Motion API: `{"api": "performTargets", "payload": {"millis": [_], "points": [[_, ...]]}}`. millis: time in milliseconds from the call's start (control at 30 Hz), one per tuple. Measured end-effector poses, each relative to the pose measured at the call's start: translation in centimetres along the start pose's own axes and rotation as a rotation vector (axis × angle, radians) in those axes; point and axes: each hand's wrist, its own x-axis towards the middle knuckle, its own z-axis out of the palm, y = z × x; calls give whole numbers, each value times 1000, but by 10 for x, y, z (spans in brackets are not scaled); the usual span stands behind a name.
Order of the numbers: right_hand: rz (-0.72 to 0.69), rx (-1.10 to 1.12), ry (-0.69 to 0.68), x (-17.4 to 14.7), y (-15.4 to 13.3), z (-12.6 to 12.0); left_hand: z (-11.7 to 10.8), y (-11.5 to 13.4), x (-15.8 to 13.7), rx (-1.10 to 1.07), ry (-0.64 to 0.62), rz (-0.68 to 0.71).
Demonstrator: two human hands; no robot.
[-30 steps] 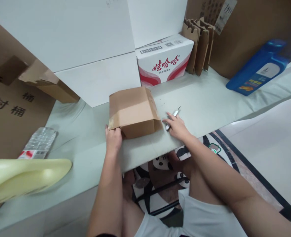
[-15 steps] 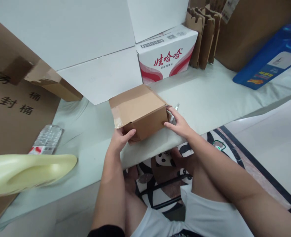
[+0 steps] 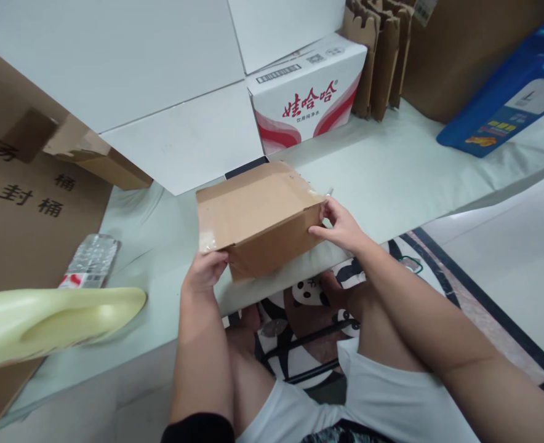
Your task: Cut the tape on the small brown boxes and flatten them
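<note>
A small brown cardboard box (image 3: 272, 212) sits near the front edge of the cloth-covered table, its wide top panel facing up. Clear tape shows at the panel's left corner. My left hand (image 3: 205, 269) is closed on the cardboard edge at the box's front left corner, fingers curled under the panel. At the other end, my right hand (image 3: 341, 224) pinches the cardboard at the right edge, thumb against the front side. The inside of the box is hidden, and so are some fingertips.
Behind stand large white cartons (image 3: 170, 55) and a white-and-red water carton (image 3: 306, 101). Folded cardboard dividers (image 3: 378, 61) and a blue bottle (image 3: 503, 98) are to the right. A pale yellow bottle (image 3: 69, 326), a wrapped clear packet (image 3: 92, 258) and a big brown carton (image 3: 18, 184) lie leftward.
My hands have moved apart, the left one down and leftward, the right one slightly rightward. The top panel reaches wider at both ends. A dark strip now shows behind the box.
</note>
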Motion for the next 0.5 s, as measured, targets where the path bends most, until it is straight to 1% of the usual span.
{"api": "performTargets", "payload": {"millis": [100,200,267,300,400,433,500], "points": [[35,119,-23,-1,-8,4,-1,0,4,-79,148,3],[100,246,-106,-2,-14,9,-2,-7,10,-57,207,-20],[120,293,-123,-3,-14,11,-2,-12,13,-24,219,-18],[125,309,-105,-3,-13,12,-3,-15,14,-3,217,-14],[128,328,2,-3,-11,11,-2,-20,14,91,203,-10],[120,302,28,-3,-12,11,-1,-22,13,135,196,-5],[93,177,54,-4,-14,10,2,-26,10,221,154,15]]}}
